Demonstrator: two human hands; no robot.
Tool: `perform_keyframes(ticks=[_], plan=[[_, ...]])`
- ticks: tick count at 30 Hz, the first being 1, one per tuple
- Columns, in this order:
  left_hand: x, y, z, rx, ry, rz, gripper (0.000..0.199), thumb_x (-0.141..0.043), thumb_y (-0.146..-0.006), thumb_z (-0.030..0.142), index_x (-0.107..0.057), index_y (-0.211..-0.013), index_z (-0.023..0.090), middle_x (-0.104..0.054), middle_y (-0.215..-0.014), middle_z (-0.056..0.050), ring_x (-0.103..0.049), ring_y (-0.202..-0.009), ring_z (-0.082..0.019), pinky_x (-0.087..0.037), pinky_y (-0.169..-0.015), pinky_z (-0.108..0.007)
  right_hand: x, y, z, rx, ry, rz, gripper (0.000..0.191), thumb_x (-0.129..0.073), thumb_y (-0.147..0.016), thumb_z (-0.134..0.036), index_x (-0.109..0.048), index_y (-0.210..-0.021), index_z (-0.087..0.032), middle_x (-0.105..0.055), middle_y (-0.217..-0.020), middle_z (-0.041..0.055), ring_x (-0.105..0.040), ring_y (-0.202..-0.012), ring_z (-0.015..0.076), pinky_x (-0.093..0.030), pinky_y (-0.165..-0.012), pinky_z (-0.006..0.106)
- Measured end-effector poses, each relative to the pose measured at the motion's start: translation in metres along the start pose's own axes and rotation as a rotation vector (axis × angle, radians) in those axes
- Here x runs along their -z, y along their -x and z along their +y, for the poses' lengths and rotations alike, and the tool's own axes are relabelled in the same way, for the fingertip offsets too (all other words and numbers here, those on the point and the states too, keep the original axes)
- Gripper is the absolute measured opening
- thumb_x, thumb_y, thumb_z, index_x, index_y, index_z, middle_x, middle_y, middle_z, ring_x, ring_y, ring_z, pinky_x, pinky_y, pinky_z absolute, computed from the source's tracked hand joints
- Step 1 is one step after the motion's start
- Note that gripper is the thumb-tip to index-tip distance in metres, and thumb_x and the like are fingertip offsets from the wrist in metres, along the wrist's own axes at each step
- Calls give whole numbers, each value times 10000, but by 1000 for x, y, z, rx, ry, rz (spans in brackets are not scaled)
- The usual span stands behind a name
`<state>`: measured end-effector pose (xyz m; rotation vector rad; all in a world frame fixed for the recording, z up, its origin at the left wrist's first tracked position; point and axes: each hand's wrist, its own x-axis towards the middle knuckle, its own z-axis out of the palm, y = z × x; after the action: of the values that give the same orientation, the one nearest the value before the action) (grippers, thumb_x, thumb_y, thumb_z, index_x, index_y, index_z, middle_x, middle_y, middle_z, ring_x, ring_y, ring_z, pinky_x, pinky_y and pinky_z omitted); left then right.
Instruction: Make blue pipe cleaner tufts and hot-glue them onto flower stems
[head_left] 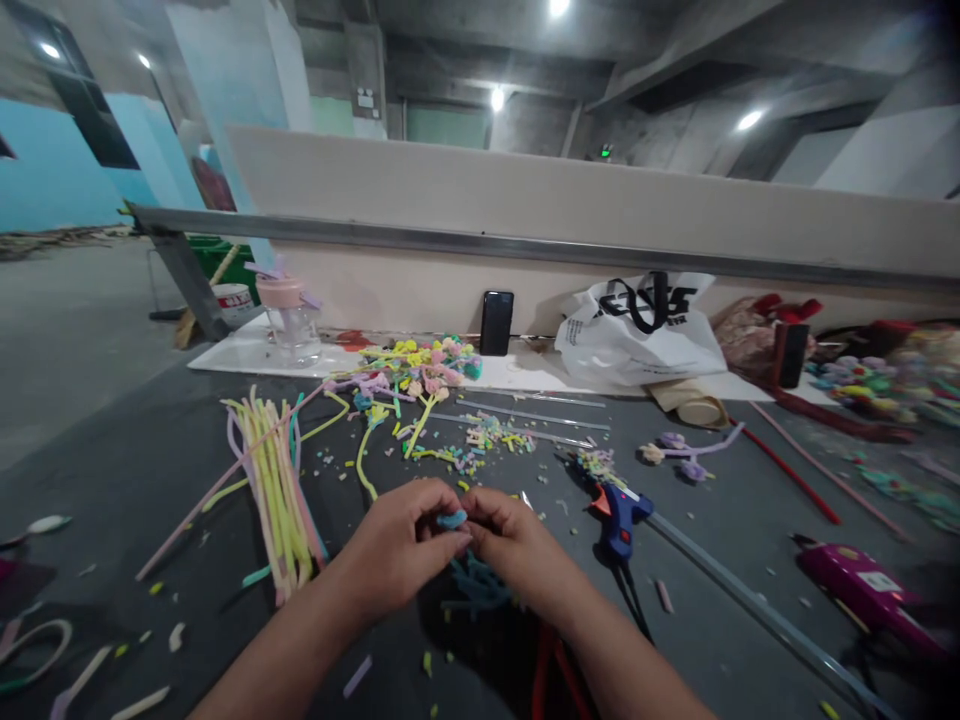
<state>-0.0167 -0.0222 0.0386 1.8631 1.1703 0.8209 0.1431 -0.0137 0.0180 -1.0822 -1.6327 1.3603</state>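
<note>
Both of my hands meet over the middle of the dark table, fingers pinched together around a small blue piece of pipe cleaner [452, 520]. My left hand [405, 535] grips it from the left, and my right hand [510, 535] closes on its other side, with the fingertips partly hiding it. Below them lies a tangle of blue pipe cleaner pieces [480, 585]. To the left is a bundle of pale yellow, pink and purple pipe cleaners [274, 490]. A blue hot glue gun [621, 520] with a long clear stick lies right of my right hand.
Behind my hands are a pile of pipe cleaner flowers [427, 368], cut scraps [495, 437] and clear glue sticks [540, 411]. A phone [496, 323], a lidded cup [291, 320] and a white bag [637, 335] stand at the back. A purple glue gun [862, 585] lies right.
</note>
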Motion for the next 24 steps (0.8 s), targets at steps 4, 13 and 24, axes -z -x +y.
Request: perform_keyframes(ticks=[4,13,24], plan=[[1,4,7,-52,-66,43,81,-560,-746,258,-561,-713,184,-475,-622,40,-419,-564,-102,-324,-525,-216,1,3,-4,-21,-54,-46,253,-607,-735,-400,-575,-619,-178,-429,-536,-52,-365,-523,98,-296,-515,207],[0,4,0,124,194,39,66,-529,-647,139,-478,-652,182,-394,-531,72,-346,-489,-76,-263,-459,-206,-4,8,-9,-107,-196,-49,300,-688,-650,-437,-586,-600,-159,-376,-521,-60,-265,-498,76,-187,-475,207],[6,3,1,15,386,40,128,-557,-755,223,-559,-876,183,-521,-730,25,-487,-671,-105,-398,-622,-222,2,11,-12,-84,-446,-80,288,-684,-702,-420,-573,-741,-158,-320,-501,-95,-202,-440,48,-140,-422,192]])
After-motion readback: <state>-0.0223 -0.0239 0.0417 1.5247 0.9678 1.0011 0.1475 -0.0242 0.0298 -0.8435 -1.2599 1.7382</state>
